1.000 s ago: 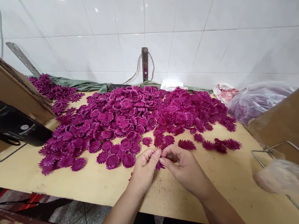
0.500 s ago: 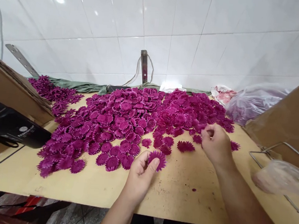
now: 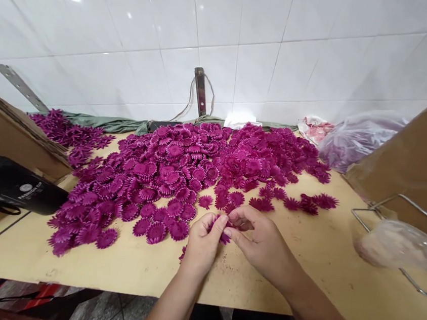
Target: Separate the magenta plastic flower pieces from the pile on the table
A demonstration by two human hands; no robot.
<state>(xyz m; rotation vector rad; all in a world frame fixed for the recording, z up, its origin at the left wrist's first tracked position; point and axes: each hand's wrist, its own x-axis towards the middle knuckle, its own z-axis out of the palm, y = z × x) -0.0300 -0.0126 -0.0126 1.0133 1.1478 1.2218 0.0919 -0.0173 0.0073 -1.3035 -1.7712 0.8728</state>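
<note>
My left hand (image 3: 204, 238) is closed on a purple artificial flower (image 3: 224, 238), a flat disc of pointed petals, gripped between thumb and fingers. Touching the same flower, my right hand (image 3: 256, 238) has its thumb and index finger pinched at the edge. The fingers cover most of this flower. Beyond both hands lies a heap of layered purple artificial flowers (image 3: 174, 151), and to its right a pile of looser petal pieces (image 3: 267, 153). Several single pieces (image 3: 261, 204) lie just past my right hand.
A black cup (image 3: 24, 181) leans by a cardboard box (image 3: 18, 132) at left. At right stand another cardboard box (image 3: 409, 150), a metal wire frame (image 3: 422, 205) and a plastic bag (image 3: 391, 245). Star-shaped purple pieces (image 3: 67, 129) lie at the back left.
My right hand has come left and toward me from the loose pieces and now meets my left hand at the flower. The view has shifted slightly.
</note>
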